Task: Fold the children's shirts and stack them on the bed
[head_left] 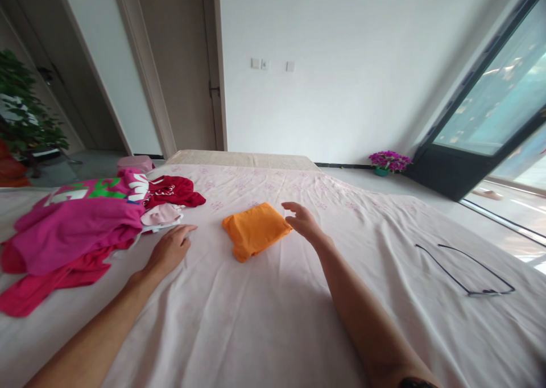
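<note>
An orange garment [258, 231], folded into a compact bundle, lies on the pale pink patterned sheet [256, 331]. At its right edge is my right hand [302, 220], fingers apart and curved, with nothing gripped. My left hand [173, 246] rests low over the sheet to the left of the bundle, fingers stretched out and holding nothing. Just beyond that hand lie a light pink and white cloth piece [162, 214] and a dark red garment [173, 192]. A magenta garment with green and white lettering [85, 217] is heaped at the left, above a red sleeve [55, 288].
Black-framed glasses [469, 291] lie on the sheet at the right. Past the far edge stands a pink container [135, 164]. Purple flowers [389, 161] are on the floor by the glass door [486, 109]. A leafy plant [25, 109] stands at the far left.
</note>
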Motion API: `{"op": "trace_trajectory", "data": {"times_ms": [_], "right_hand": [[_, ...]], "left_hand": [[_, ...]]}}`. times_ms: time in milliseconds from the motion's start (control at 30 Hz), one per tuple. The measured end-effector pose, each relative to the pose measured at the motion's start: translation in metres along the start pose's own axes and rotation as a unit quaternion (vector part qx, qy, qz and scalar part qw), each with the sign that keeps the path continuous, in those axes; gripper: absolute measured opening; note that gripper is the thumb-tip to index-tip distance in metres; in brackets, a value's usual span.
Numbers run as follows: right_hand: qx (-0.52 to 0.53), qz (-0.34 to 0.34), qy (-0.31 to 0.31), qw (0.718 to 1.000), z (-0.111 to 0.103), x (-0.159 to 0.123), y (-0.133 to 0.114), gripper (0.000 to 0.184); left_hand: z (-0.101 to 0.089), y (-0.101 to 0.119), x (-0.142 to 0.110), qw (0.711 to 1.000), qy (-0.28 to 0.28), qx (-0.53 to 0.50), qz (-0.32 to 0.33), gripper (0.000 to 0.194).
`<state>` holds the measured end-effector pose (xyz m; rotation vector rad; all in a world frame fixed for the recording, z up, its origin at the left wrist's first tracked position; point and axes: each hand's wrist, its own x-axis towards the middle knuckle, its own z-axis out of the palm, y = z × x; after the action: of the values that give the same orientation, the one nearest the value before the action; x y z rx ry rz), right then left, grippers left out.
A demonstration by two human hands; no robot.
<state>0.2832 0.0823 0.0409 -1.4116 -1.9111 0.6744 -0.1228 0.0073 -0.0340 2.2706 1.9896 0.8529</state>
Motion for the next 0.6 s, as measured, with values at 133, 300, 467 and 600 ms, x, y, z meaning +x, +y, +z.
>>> {"op": "trace_trajectory", "data": {"times_ms": [133, 300, 467, 600], "right_hand": [[-0.108, -0.178, -0.18, 0.961, 0.013, -0.012, -0.02, 0.06], [-0.233, -0.152, -0.108, 0.954, 0.041, -0.018, -0.035, 0.024], [-0.198, -0.114, -0.077, 0.971, 0.041, -0.014, -0.034, 0.023], [-0.125, -0.245, -0.174, 0.946, 0.044, -0.016, -0.035, 0.035]], "left_hand": [[0.0, 0.001, 0.0, 1.0, 0.004, -0.009, 0.009, 0.043], [-0.001, 0.002, 0.0, 1.0, 0.007, -0.014, 0.006, 0.043], [-0.001, 0.001, 0.0, 1.0, 0.005, -0.017, 0.011, 0.043], [0.001, -0.001, 0.001, 1.0, -0.001, -0.02, 0.014, 0.043]]}}
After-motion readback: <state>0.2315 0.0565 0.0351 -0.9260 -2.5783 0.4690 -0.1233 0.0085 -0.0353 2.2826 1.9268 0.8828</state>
